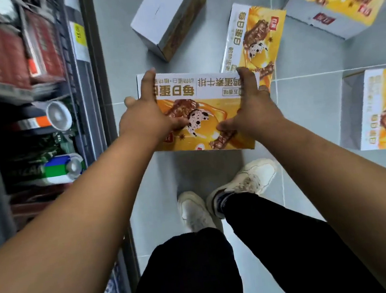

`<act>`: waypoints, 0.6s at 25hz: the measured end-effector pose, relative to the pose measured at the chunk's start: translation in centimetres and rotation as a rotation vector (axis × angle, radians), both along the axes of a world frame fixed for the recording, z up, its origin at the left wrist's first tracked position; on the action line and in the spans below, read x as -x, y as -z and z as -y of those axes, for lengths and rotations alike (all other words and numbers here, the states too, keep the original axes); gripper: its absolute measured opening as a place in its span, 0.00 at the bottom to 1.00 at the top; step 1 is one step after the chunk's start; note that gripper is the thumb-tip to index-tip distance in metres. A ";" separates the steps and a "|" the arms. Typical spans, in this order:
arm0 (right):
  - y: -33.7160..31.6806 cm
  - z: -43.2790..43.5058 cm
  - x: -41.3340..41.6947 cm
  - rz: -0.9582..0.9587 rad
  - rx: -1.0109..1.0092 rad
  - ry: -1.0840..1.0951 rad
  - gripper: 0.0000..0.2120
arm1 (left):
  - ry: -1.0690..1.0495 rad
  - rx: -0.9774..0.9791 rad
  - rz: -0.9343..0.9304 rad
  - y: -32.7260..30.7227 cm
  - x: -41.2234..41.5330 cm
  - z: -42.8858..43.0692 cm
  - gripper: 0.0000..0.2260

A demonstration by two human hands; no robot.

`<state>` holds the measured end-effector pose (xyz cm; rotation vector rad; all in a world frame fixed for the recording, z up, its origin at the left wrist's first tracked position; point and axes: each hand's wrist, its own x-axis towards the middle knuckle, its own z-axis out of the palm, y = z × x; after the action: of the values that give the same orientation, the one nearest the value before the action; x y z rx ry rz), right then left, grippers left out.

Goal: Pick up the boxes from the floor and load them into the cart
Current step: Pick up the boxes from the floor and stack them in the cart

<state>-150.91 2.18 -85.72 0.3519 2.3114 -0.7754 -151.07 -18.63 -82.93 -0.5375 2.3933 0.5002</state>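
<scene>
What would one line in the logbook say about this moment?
phase: pick-up | held: yellow box | left hand: grips its left edge | right hand: grips its right edge | floor: other boxes waiting

The held box (208, 120) I grip is cardboard with a glossy printed orange face, the grey box (166, 15) plain matt card, the floor (304, 108) smooth grey tile with a dull sheen, my trousers (284, 244) matt black cloth.

Both arms are stretched forward, and the box (207, 110) is clasped at opposite ends by the left grip (146, 118) and the right grip (253, 107).
</scene>
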 end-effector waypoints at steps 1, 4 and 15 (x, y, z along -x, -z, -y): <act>-3.2 -0.8 -0.2 -0.023 -0.003 0.027 0.58 | 0.024 -0.001 -0.023 -3.3 0.3 -0.7 0.52; -13.4 -3.1 -0.9 -0.069 -0.027 0.109 0.57 | 0.098 0.002 -0.061 -13.2 1.0 -3.1 0.53; -52.4 -15.3 -8.9 -0.379 -0.191 0.393 0.57 | 0.449 -0.148 -0.406 -49.1 -1.8 -16.3 0.49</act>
<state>-141.99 17.46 -33.32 0.8251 2.7230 -0.8687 -149.27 -2.37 -33.83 0.1911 2.7158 0.6184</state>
